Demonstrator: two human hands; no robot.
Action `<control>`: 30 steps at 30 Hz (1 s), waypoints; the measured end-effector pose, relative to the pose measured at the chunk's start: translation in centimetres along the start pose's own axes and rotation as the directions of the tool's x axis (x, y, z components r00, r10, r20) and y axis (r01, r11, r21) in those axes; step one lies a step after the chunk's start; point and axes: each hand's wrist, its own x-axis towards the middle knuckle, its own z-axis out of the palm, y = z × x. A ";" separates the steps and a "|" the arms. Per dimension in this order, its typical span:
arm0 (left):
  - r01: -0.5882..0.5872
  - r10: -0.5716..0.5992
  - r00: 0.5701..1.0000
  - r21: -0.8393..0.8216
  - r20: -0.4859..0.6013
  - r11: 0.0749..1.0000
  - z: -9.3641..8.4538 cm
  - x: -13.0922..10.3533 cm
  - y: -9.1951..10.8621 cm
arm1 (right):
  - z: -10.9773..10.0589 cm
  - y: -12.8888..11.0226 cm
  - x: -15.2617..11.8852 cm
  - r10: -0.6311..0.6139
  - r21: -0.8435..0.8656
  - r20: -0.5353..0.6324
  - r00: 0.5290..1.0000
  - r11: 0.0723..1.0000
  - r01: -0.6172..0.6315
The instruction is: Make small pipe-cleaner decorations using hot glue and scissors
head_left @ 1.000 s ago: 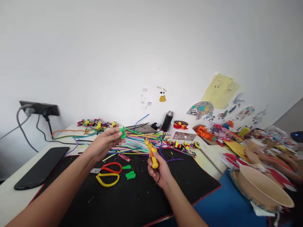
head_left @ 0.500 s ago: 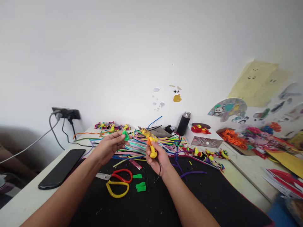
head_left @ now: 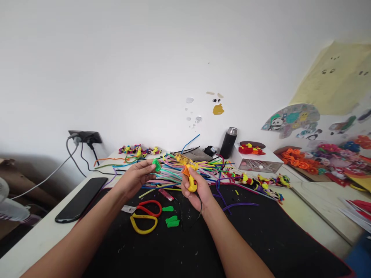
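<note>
Between the thumb and fingertips of my left hand [head_left: 138, 175] is a small bright green fuzzy piece [head_left: 157, 165]. My right hand [head_left: 197, 188] is wrapped round the handle of a yellow hot glue gun [head_left: 191, 180] with an orange trigger; its nozzle points up and left, a short way from the green piece. The gun's thin dark cord runs down past my wrist. On the black mat below lie several more green pieces [head_left: 173, 221], scissors [head_left: 145, 218] with one red and one yellow handle loop, and a pink lighter [head_left: 166, 194].
Colourful pipe cleaners [head_left: 171, 175] pile up behind my hands. A phone [head_left: 81, 199] lies at left, below a wall socket [head_left: 84, 136]. A black flask [head_left: 228, 143] and a white drawer box [head_left: 259, 158] stand at the back right, with pipe-cleaner figures [head_left: 262, 183] in front.
The view has shifted slightly, so the wall things on the right sit higher and farther right. The glue gun tilts flatter now; both hands keep their hold.
</note>
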 end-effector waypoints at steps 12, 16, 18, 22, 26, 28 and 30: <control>-0.006 0.006 1.000 -0.019 -0.020 1.000 -0.3 0.3 0.0 | 0.4 1.1 0.0 -0.011 -0.094 0.003 1.000 0.995 0.011; -0.011 0.011 1.000 -0.032 -0.014 0.999 -0.3 0.3 0.0 | 0.5 1.9 -0.3 -0.010 -0.097 -0.007 1.000 0.995 0.009; -0.012 0.011 1.000 -0.041 -0.013 0.999 -0.3 0.2 0.1 | 0.6 2.3 -0.6 -0.008 -0.108 -0.021 1.000 0.994 0.005; -0.007 0.006 1.000 -0.055 -0.020 0.998 -0.4 0.3 0.1 | 0.7 2.4 -1.2 -0.004 -0.139 -0.036 0.999 0.990 -0.001; 0.001 -0.002 1.000 -0.056 -0.009 0.998 -0.4 0.3 -0.1 | 0.8 2.0 -1.4 -0.061 -0.134 -0.061 0.996 0.990 0.052; 0.005 -0.004 1.000 -0.049 0.005 0.999 -0.4 0.3 -0.3 | 0.8 1.9 -1.4 -0.076 -0.129 -0.064 0.995 0.989 0.067; 0.005 -0.005 1.000 -0.041 0.019 0.999 -0.3 0.3 -0.4 | 0.8 1.9 -1.3 -0.053 -0.115 -0.059 0.997 0.992 0.046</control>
